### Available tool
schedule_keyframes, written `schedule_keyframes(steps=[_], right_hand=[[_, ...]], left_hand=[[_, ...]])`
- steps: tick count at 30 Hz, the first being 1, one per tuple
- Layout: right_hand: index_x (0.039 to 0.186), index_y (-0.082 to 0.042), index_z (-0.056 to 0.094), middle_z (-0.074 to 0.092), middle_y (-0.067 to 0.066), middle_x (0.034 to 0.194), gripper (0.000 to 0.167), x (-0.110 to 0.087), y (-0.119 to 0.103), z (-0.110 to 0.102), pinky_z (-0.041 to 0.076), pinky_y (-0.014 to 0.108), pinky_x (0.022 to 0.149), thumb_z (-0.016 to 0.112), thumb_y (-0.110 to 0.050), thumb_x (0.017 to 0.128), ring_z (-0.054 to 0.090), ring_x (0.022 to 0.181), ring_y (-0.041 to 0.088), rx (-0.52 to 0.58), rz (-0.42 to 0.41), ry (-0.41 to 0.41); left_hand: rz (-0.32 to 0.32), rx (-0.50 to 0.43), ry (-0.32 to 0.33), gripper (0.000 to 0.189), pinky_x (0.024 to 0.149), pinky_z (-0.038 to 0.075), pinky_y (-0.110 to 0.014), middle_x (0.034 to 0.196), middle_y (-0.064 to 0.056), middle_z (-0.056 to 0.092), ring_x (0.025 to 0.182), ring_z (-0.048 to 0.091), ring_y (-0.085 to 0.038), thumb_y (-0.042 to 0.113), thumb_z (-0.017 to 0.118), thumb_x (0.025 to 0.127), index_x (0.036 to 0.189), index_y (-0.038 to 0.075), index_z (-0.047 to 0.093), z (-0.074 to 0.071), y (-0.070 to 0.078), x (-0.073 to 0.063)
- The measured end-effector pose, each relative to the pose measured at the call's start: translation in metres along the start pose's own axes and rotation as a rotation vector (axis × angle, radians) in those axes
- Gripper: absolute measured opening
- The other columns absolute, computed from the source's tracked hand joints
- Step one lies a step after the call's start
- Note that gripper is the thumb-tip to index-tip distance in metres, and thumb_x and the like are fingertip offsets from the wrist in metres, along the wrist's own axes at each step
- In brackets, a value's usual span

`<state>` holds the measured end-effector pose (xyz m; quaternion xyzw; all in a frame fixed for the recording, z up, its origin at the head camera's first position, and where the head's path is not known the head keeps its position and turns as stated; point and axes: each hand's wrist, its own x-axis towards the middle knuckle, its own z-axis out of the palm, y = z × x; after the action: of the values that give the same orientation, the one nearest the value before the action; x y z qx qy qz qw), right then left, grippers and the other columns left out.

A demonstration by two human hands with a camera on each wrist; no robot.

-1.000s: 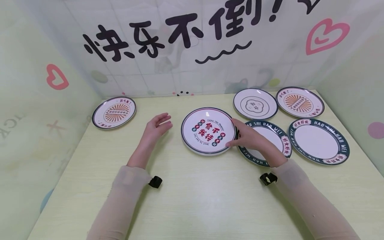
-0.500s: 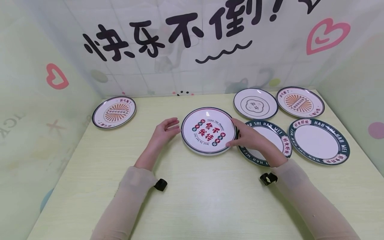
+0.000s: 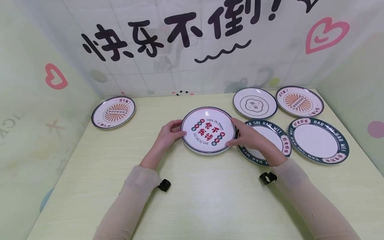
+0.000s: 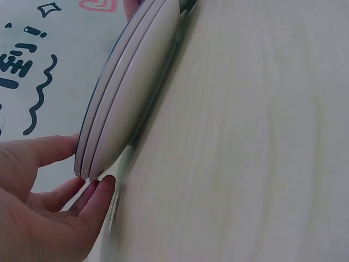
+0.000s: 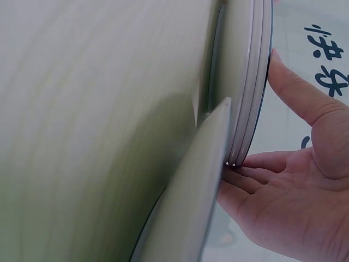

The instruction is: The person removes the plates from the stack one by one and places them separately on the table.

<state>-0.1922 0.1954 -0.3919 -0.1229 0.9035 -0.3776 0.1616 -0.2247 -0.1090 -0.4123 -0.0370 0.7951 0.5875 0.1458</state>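
Note:
A stack of three round white plates (image 3: 208, 130) is near the middle of the table, its top plate printed with red and green characters inside a blue rim. In the left wrist view, the rims of the stack (image 4: 117, 103) show one over another. My left hand (image 3: 168, 135) is at the stack's left edge, thumb at the top rim and fingertips curled beneath. At the opposite edge, my right hand (image 3: 247, 135) grips the stack with its thumb on the top rim and fingers around the side. In the right wrist view, a separate plate (image 5: 188, 191) stands close beside the stack's edge.
A green-rimmed plate (image 3: 260, 157) lies partly behind my right hand, with another green-rimmed plate (image 3: 318, 140) beside it. Behind them are a white plate (image 3: 267, 106) and an orange-sunburst plate (image 3: 316, 105). A matching sunburst plate (image 3: 99, 116) sits at far left. Printed sheets enclose the table (image 3: 192, 196).
My left hand has moved right, from apart from the stack to its left edge, with the thumb now at the rim. The right hand and the stack have stayed in place.

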Motion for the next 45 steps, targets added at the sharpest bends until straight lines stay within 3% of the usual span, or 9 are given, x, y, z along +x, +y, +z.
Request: schedule_keyframes(steps=[10, 15, 24, 30, 36, 45], right_hand=[[0.159, 0.000, 0.014, 0.020, 0.021, 0.165, 0.103, 0.0006, -0.0004, -0.0012, 0.016, 0.052, 0.128, 0.082, -0.018, 0.083, 0.016, 0.154, 0.039, 0.013, -0.038, 0.002], [0.158, 0.001, 0.013, 0.021, 0.022, 0.164, 0.110, 0.0000, 0.0023, -0.0025, 0.016, 0.052, 0.128, 0.086, -0.020, 0.078, 0.018, 0.153, 0.038, 0.040, -0.065, -0.013], [0.157, 0.005, 0.012, 0.025, 0.027, 0.160, 0.114, 0.0000, 0.0057, -0.0002, 0.013, 0.056, 0.127, 0.088, -0.017, 0.074, 0.021, 0.150, 0.043, 0.086, -0.124, -0.030], [0.156, 0.005, 0.013, 0.026, 0.028, 0.159, 0.113, -0.0006, 0.0051, 0.0017, 0.012, 0.057, 0.127, 0.088, -0.012, 0.073, 0.020, 0.150, 0.044, 0.104, -0.141, -0.030], [0.154, 0.006, 0.022, 0.038, 0.027, 0.152, 0.106, 0.0004, 0.0067, 0.0022, 0.017, 0.056, 0.126, 0.088, -0.011, 0.073, 0.031, 0.145, 0.042, 0.100, -0.178, -0.016], [0.153, 0.006, 0.025, 0.041, 0.026, 0.150, 0.101, 0.0003, 0.0054, 0.0007, 0.022, 0.055, 0.125, 0.087, -0.016, 0.076, 0.035, 0.143, 0.041, 0.043, -0.139, -0.012]], left_hand=[[-0.019, 0.047, 0.033, 0.064, 0.107, 0.053, -0.036, 0.151, -0.009, 0.048, 0.131, 0.055, -0.028, 0.006, 0.071, 0.091, 0.148, 0.012, 0.046, 0.0043, 0.0042, 0.0013], [-0.032, 0.061, 0.047, 0.063, 0.107, 0.053, -0.036, 0.151, -0.008, 0.049, 0.129, 0.055, -0.027, 0.006, 0.071, 0.090, 0.148, 0.013, 0.046, 0.0064, 0.0062, 0.0015], [-0.056, 0.058, 0.074, 0.060, 0.105, 0.054, -0.036, 0.140, -0.011, 0.053, 0.127, 0.056, -0.028, 0.002, 0.070, 0.089, 0.145, 0.011, 0.049, 0.0078, 0.0074, 0.0016], [-0.046, 0.055, 0.079, 0.057, 0.104, 0.055, -0.036, 0.139, -0.013, 0.054, 0.126, 0.058, -0.029, 0.000, 0.069, 0.090, 0.144, 0.008, 0.051, 0.0075, 0.0051, 0.0017], [-0.028, 0.060, 0.084, 0.054, 0.104, 0.055, -0.037, 0.139, -0.014, 0.055, 0.126, 0.059, -0.029, 0.002, 0.067, 0.091, 0.143, 0.007, 0.051, 0.0050, 0.0038, 0.0007], [-0.023, 0.019, 0.069, 0.055, 0.102, 0.056, -0.037, 0.142, -0.015, 0.054, 0.127, 0.057, -0.029, 0.001, 0.065, 0.092, 0.145, 0.007, 0.049, -0.0013, 0.0053, -0.0023]])
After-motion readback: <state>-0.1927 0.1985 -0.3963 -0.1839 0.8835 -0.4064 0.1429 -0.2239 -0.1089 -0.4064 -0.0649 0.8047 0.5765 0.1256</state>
